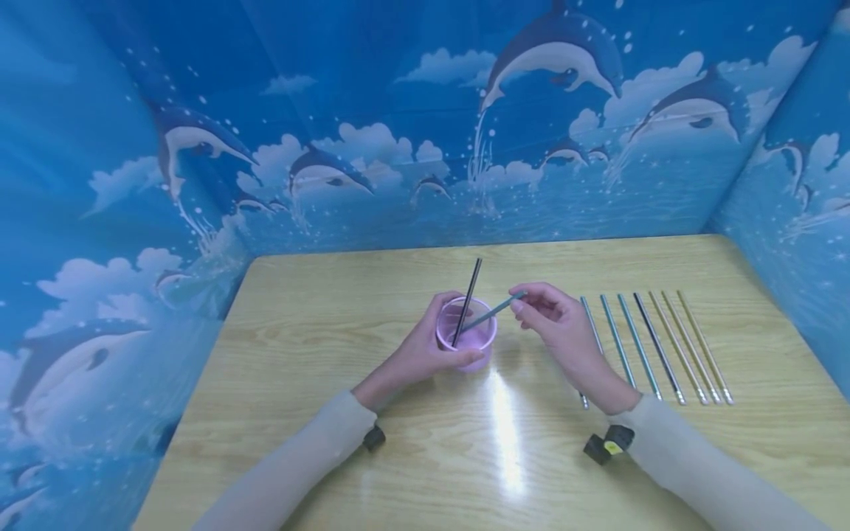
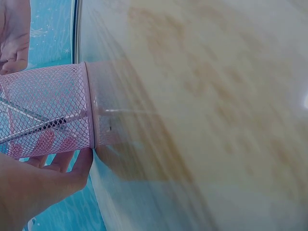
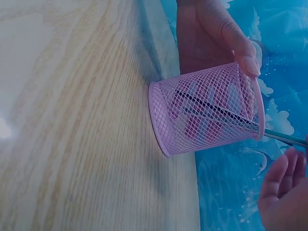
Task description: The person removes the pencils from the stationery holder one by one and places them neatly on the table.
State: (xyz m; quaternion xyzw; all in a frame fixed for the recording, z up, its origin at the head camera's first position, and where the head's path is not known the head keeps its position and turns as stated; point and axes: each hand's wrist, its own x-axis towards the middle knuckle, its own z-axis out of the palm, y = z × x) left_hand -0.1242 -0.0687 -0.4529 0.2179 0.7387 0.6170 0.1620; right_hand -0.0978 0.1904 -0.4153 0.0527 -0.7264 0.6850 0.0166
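My left hand (image 1: 432,343) is wrapped around a pink mesh pencil cup (image 1: 479,362), its thumb along the near side. In the left wrist view the base of the cup (image 2: 89,106) is right at the tabletop. A dark pencil (image 1: 471,289) leans inside the cup and sticks up above the rim. Between thumb and fingers, my right hand (image 1: 561,324) pinches the upper end of a green pencil (image 1: 496,310), whose lower end slants into the cup. The right wrist view shows both pencils through the mesh wall (image 3: 211,139).
To the right on the wooden table (image 1: 319,310) lies a row of pencils: green ones (image 1: 617,341), a dark one (image 1: 657,345) and gold ones (image 1: 705,346), partly behind my right forearm. A dolphin-print backdrop (image 1: 372,177) surrounds the table's back and sides.
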